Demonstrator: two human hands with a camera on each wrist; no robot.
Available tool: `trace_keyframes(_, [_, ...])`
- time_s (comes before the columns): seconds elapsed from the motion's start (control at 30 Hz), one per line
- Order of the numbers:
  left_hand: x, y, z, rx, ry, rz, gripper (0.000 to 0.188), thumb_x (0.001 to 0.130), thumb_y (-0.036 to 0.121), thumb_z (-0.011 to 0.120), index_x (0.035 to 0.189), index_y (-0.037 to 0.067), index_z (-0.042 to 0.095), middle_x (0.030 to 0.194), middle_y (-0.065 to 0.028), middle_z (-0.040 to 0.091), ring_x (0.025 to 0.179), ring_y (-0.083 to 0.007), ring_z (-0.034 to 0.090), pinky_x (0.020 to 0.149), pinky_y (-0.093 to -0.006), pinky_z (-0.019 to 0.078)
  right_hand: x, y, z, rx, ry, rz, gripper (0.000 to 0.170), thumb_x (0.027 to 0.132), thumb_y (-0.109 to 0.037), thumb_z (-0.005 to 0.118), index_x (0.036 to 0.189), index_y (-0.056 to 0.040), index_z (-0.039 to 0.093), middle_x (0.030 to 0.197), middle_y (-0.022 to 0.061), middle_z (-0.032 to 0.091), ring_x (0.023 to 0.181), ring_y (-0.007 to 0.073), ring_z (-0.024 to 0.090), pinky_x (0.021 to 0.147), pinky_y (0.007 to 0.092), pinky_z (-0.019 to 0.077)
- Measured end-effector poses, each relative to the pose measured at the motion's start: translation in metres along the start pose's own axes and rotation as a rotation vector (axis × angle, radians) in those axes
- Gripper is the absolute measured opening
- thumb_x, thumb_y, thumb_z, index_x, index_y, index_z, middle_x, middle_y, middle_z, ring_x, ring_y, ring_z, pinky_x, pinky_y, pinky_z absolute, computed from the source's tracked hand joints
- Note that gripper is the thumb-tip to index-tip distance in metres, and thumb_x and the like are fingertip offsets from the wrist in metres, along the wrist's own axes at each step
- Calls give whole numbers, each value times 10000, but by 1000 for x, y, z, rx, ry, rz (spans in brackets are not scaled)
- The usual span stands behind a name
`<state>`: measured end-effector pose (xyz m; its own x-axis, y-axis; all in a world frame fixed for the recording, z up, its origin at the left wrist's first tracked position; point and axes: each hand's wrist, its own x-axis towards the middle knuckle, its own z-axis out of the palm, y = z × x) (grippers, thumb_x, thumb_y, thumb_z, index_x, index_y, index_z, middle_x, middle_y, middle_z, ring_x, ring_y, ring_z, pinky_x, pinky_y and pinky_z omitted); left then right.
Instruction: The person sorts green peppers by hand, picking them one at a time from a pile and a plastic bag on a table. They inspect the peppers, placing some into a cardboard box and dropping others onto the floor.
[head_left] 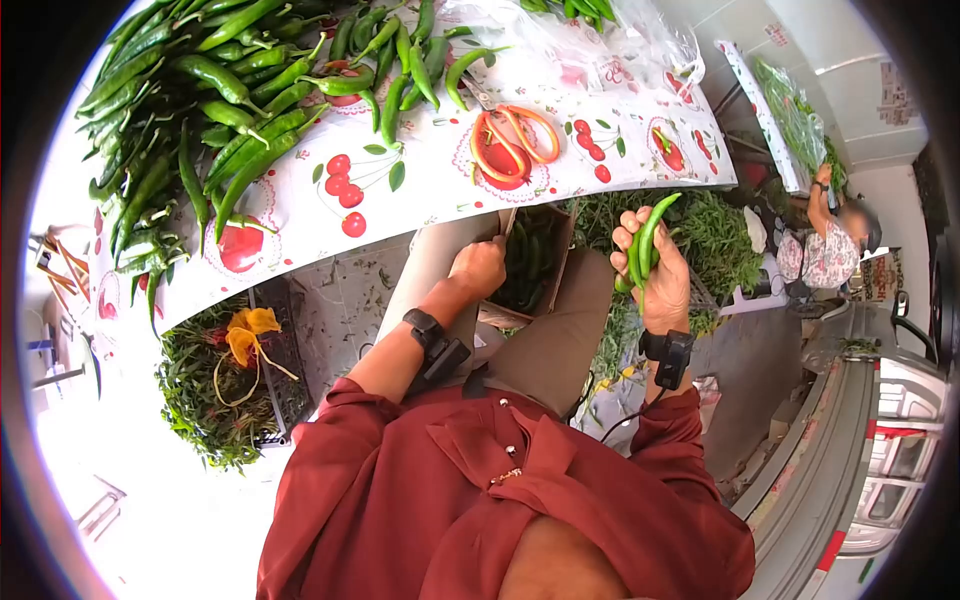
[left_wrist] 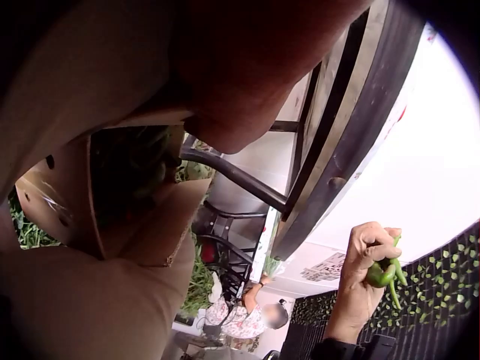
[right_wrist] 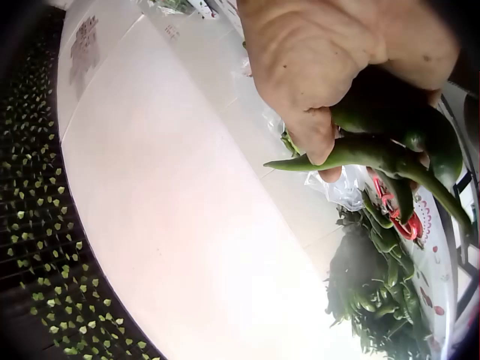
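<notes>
Several green peppers are held in the right hand, raised over the right thigh with its fingers and thumb curled round them. In the right wrist view, one long pepper lies across the fingers of the right hand, with darker ones behind it. The left hand grips the near-left edge of a cardboard box between the thighs; its fingertips are mostly hidden. Green peppers lie inside the box. In the left wrist view, the left hand is dark and close above the box.
A cherry-patterned table bears a large pile of green peppers, orange-handled scissors and plastic bags. Below it stand a crate of leaves and more greenery. Another person is at the right.
</notes>
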<state>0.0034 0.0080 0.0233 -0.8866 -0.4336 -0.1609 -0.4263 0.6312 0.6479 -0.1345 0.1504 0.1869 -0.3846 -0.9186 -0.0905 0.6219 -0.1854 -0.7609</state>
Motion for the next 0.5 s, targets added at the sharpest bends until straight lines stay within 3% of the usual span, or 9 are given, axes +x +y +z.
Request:
trace_keyframes(0.07, [-1, -1, -3, -15, 9, -9, 169, 740, 69, 411, 866, -20, 479, 799, -231, 595, 773, -356, 588, 701, -419, 467, 2, 3, 0, -40, 69, -15, 228, 836, -210, 517, 989, -49, 464, 835, 11, 413, 727, 110, 406, 563, 243, 367])
trace_keyframes(0.2, [-3, 0, -4, -39, 7, -6, 172, 734, 63, 408, 863, -21, 485, 796, -231, 595, 770, -356, 587, 704, -419, 466, 10, -1, 0, -53, 48, 4, 237, 832, -199, 519, 989, -24, 488, 748, 0, 421, 669, 90, 406, 520, 219, 330])
trace_keyframes(0.3, [-3, 1, -2, -54, 18, 5, 177, 732, 65, 410, 865, -24, 486, 785, -231, 595, 752, -359, 589, 699, -419, 468, 29, -12, 19, -196, 115, 1, 265, 833, -207, 521, 1016, -16, 507, 736, -4, 431, 666, 88, 412, 523, 219, 332])
trace_keyframes(0.4, [0, -1, 5, -29, 24, 19, 179, 731, 65, 411, 866, -26, 486, 777, -233, 594, 744, -359, 590, 691, -422, 470, 71, -27, 42, -389, 142, 75, 322, 837, -232, 522, 1054, 5, 525, 683, -10, 452, 607, 80, 431, 510, 246, 393])
trace_keyframes(0.5, [0, -2, 8, 6, 37, 65, 233, 717, 63, 434, 927, -34, 467, 733, -234, 591, 695, -357, 593, 649, -432, 475, 134, -31, 89, -649, 121, -151, 377, 830, -310, 523, 1074, -22, 536, 632, -25, 454, 535, 102, 474, 503, 239, 400])
